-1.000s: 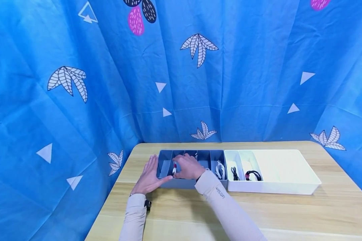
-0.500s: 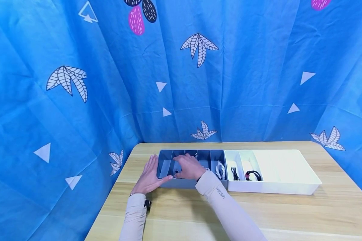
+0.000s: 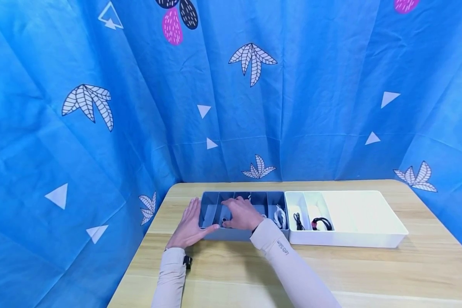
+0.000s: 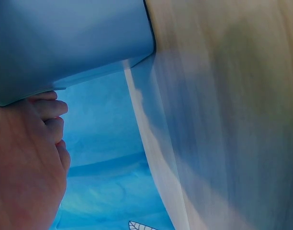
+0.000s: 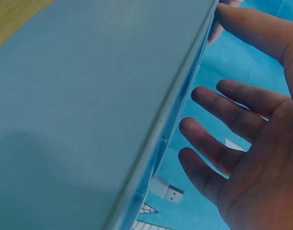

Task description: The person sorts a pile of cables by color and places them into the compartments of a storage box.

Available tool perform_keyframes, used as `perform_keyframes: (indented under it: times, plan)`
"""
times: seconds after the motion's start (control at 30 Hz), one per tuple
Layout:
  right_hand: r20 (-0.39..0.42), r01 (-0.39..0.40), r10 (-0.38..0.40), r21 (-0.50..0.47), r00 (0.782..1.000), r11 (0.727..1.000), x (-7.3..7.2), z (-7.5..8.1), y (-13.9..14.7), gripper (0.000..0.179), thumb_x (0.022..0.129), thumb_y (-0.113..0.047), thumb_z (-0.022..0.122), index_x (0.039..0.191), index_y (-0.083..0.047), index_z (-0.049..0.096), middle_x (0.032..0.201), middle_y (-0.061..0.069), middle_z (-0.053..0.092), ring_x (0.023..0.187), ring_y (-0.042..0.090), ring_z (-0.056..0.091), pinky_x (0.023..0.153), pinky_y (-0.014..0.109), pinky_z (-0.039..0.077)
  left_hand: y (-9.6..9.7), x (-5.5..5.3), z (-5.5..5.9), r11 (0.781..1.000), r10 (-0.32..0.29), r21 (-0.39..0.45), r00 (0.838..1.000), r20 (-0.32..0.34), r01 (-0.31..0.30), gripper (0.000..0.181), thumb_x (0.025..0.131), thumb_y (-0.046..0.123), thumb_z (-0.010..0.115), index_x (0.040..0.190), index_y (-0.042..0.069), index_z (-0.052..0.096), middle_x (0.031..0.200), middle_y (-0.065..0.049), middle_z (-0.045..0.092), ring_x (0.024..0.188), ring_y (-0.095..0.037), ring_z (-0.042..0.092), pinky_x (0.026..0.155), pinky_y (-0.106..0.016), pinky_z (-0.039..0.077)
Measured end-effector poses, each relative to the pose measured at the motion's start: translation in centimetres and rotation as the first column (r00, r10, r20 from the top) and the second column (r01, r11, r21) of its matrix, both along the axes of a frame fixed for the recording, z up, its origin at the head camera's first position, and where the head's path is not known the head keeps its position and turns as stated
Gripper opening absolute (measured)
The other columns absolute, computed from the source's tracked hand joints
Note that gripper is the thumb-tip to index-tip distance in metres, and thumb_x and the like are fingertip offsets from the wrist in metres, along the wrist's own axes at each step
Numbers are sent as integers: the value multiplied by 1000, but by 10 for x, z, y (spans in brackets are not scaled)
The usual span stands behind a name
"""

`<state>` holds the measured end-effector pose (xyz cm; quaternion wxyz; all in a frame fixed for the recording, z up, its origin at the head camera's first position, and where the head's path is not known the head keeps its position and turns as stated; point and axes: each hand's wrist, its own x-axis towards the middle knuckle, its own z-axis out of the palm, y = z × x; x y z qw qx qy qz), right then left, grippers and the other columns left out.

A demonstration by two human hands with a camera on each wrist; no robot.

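Note:
A long blue-grey divided box (image 3: 246, 235) lies on the table. My left hand (image 3: 186, 226) rests along its left end, fingers straight and thumb at the front rim. Over the second compartment from the left is my right hand (image 3: 241, 215). In the right wrist view its fingers are loosely bent and spread, the thumb at the rim, with nothing held. Something small and dark (image 3: 224, 220) shows below this hand inside that compartment; the rest is hidden. A white USB plug (image 5: 168, 189) sticks up above the rim. In the rightmost compartment sits a coiled white cable (image 3: 279, 218).
A white divided box (image 3: 346, 239) stands against the grey one's right end. Its two left compartments hold a thin black cable (image 3: 298, 221) and a thicker black cable with a red part (image 3: 322, 223). A blue patterned curtain (image 3: 312, 107) surrounds the back and sides.
A white cable with a red band, seen at my right fingers a second ago, has gone down out of sight into the compartment. Both hands stay in nearly the same place.

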<state>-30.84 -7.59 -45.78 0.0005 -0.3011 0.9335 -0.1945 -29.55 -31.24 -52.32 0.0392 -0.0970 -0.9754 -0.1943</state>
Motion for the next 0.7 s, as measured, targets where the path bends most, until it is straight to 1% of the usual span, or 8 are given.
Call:
perform_keyframes:
  times: [0.13,0.2,0.43,0.57,0.7]
  plan:
    - [-10,11,-11,3,1000,1000,0,1,4,67,82,-42,78,139,-12,57,140,5,60,123,30,56,109,56,44,1,-2,-1,1000,5,-3,1000,7,-5,125,74,87,51,159,7,5,168,-10,1,157,-28,-1,127,-53,8]
    - [-18,20,-20,7,1000,1000,0,2,7,66,83,-44,77,138,-12,58,140,5,60,124,30,55,110,55,44,0,-3,-1,1000,9,1,1000,16,-9,126,74,87,51,159,7,4,168,-9,0,157,-27,-2,127,-52,8]
    - [-16,22,-23,-15,1000,1000,3,9,16,64,85,-44,74,138,-12,58,142,6,59,126,30,54,111,53,43,-8,-3,-2,1000,19,-15,1000,19,-18,124,75,87,50,159,7,4,168,-9,-2,157,-28,-2,127,-52,8]
    - [-42,24,-25,-28,999,999,7,13,25,62,86,-43,73,138,-11,58,142,7,58,128,29,52,109,53,44,-12,1,1,1000,20,-16,1000,20,-19,123,76,84,53,159,7,4,168,-8,-4,157,-29,-3,127,-52,7]
    - [-69,36,-39,-45,997,998,10,16,41,63,87,-43,72,138,-10,57,143,9,57,132,31,50,110,55,43,-14,5,6,999,10,-32,1000,-10,-10,122,76,82,55,159,6,8,168,-7,-2,157,-29,-2,127,-52,7]
